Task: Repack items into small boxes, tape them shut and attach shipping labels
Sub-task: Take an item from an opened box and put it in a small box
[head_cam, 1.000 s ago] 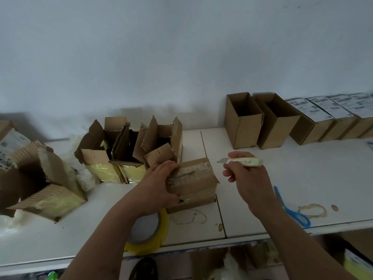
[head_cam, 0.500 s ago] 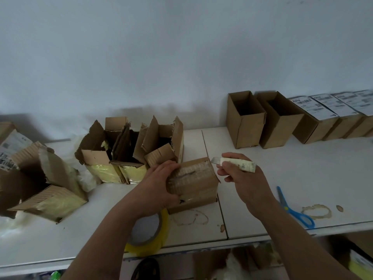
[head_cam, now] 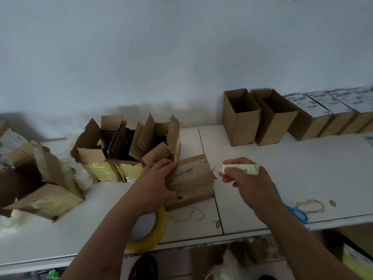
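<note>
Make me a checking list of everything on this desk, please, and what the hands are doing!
Surface: white table in two panels, with brown ring stains.
Job's things: taped box near the front; two open small boxes and a row of labelled boxes at the back right; tape roll at the front edge.
Clutter: torn-open cartons on the left; blue scissors partly under the right arm.
Grippers: left hand grips the taped box; right hand holds a box cutter, blade pointing at the box.
Cables: nothing seen.
Surroundings: plain white wall; more packing material below the table, unclear.
</note>
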Demonstrator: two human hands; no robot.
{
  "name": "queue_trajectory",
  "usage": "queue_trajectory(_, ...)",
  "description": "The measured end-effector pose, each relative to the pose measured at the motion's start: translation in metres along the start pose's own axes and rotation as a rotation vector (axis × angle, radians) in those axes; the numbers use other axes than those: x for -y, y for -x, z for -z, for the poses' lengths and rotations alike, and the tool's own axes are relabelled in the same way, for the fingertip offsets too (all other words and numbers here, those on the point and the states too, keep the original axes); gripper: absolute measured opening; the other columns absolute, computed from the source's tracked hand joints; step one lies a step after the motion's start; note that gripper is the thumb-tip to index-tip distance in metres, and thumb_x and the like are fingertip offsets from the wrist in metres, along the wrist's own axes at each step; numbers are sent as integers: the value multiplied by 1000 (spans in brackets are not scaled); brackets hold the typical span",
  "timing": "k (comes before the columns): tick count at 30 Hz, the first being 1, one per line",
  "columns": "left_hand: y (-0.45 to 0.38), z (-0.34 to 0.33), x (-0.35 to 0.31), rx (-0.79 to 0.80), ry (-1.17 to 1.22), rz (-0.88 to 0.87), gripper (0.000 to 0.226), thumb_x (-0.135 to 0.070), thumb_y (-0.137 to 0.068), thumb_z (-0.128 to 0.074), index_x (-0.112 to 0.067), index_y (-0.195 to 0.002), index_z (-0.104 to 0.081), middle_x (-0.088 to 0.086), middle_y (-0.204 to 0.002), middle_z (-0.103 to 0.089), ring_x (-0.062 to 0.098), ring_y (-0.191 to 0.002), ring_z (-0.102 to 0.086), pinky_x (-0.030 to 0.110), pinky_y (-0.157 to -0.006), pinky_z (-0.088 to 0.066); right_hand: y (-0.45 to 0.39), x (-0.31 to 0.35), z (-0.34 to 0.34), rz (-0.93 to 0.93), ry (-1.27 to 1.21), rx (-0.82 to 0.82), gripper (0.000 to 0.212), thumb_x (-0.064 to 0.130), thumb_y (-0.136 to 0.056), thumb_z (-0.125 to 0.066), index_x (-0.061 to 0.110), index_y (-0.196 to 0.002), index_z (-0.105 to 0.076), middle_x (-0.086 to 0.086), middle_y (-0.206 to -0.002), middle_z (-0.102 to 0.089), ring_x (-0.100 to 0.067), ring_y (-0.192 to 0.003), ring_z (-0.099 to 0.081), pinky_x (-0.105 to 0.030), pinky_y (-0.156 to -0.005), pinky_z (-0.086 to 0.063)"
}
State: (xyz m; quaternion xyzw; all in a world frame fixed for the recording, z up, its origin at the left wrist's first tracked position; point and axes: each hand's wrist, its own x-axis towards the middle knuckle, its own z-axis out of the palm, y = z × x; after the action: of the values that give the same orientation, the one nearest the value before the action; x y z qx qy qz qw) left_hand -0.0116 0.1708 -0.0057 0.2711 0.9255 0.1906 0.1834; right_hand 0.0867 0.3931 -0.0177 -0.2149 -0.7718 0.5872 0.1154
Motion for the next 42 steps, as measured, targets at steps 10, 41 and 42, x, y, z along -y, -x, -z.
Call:
queue_trajectory(10,5,-13,-42,5,2,-57,90,-80,-79,-44,-27,-151,-32,-12,-143,-31,6,-111,-50,33,-100,-46,11,5,22,-121,-116,-208,11,31,-100,-52,26,-96,-62,1,-87,-69,-13,-76,-66,-23,-62,-48)
queue_trajectory(41,-22,-49,-77,-152,-210,-205,86,-80,-68,-53,-31,-137,-38,-13,-151,-22,15,-138,-11,35,-115,-23,35,-15,56,-212,-262,-273,16,21,-98,-55,12,-110,-62,-3,-87,-73,-19,-84,-72,-39,-84,-59)
queue_trajectory(42,-22,-47,-76,-144,-209,-213,81,-76,-72,-58,-32,-137,-37,-14,-152,-21,14,-138,-9,34,-115,-22,34,-15,55,-212,-273,-282,16,21,-98,-55,13,-110,-62,-2,-87,-73,-18,-83,-72,-37,-83,-59)
